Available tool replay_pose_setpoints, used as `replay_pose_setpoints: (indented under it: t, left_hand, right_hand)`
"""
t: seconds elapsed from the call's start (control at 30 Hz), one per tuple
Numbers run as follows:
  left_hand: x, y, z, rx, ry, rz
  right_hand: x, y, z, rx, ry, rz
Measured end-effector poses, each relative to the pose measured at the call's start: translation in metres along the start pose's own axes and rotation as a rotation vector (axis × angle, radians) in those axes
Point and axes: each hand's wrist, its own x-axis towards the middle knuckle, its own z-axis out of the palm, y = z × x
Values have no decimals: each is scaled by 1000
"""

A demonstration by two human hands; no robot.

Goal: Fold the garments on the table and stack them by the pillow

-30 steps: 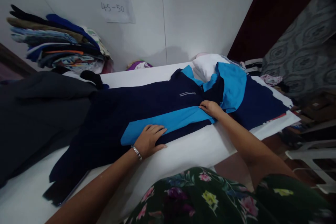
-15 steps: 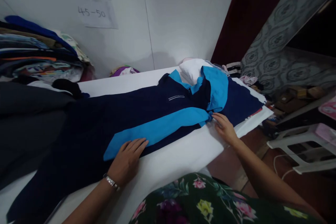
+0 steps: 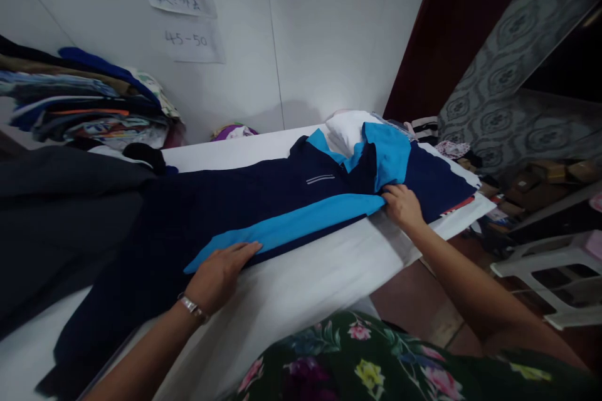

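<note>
A navy jacket [image 3: 239, 194] with a bright blue panel or sleeve [image 3: 291, 225] and a blue-lined collar or hood [image 3: 390, 147] lies stretched along the white table. Two pale parallel lines mark its chest. My left hand [image 3: 219, 272] rests with stretched fingers on the near edge of the blue strip; a metal-banded watch [image 3: 192, 308] circles that wrist. At the right end of the strip, just below the collar, my right hand [image 3: 403, 205] is closed on the jacket's edge. Its fingertips are partly hidden by the cloth.
Dark grey clothing [image 3: 56, 213] covers the table's left end, with a tall pile of folded clothes [image 3: 94, 106] behind it. White cloth [image 3: 350, 128] lies beyond the collar. A white plastic stool [image 3: 555, 276] and cardboard boxes [image 3: 536, 185] stand to the right.
My right hand has shifted slightly up toward the collar with the edge. The blue strip now looks narrower and straighter, its near edge drawn inward. The view has turned a little left.
</note>
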Motion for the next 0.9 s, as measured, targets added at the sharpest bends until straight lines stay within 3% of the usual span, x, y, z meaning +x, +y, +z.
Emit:
replay_pose_setpoints:
  t: [0.1, 0.2, 0.4, 0.5, 0.63, 0.7, 0.8, 0.9]
  left_hand:
    - [-11, 11, 4, -28, -71, 91]
    - [-15, 26, 14, -10, -168, 81]
    - [-29, 33, 19, -69, -180, 54]
    - [-36, 23, 11, -128, -112, 51]
    - [-28, 3, 3, -110, 28, -97]
    - [-24, -5, 5, -34, 44, -228]
    - [-24, -10, 15, 53, 10, -393]
    - [-31, -7, 27, 20, -8, -429]
  right_hand:
    - [-9, 8, -11, -35, 19, -25]
    - [-26, 6, -4, -47, -21, -78]
    - [-47, -5, 6, -120, -45, -53]
    - [-44, -30, -7, -24, 56, -37]
    - [-30, -86, -19, 223, 111, -250]
    - [-22, -107, -11, 270, 33, -323]
    - [-14, -116, 18, 241, -142, -304]
    - [-11, -109, 52, 191, -219, -284]
